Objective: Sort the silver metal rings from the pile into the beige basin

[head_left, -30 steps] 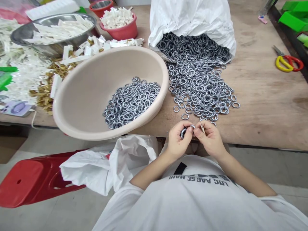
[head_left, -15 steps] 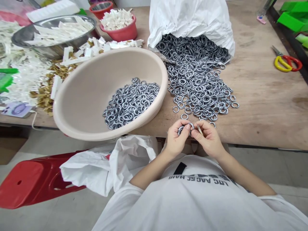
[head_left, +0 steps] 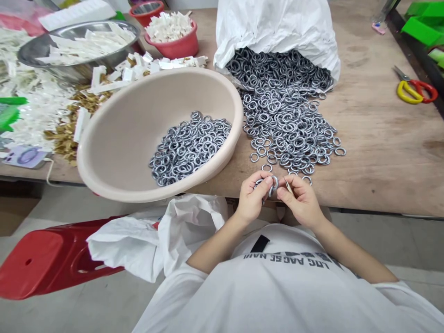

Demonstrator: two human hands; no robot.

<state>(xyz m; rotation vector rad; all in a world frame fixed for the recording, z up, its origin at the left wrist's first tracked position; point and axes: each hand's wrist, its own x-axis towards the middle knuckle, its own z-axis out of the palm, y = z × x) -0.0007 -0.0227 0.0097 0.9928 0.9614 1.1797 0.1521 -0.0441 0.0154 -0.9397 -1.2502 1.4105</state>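
Note:
At the table's front edge, my left hand is closed on a few grey rings, pinched between thumb and fingers. Close beside it, my right hand is closed on a small pointed tool with a pale, brass-like blade; its exact kind is hard to make out. Just beyond my hands lies a heap of loose grey rings, spilling from a white sack. To the left, a large beige basin holds a pile of the same rings.
Scissors with red and yellow handles lie at the right. A steel bowl and red bowl with white pieces stand at the back left, near a phone. Below are a red stool and white bag.
My hands have drawn slightly apart. The rings in my left hand have turned a little, and the right hand's tool has moved slightly away from them.

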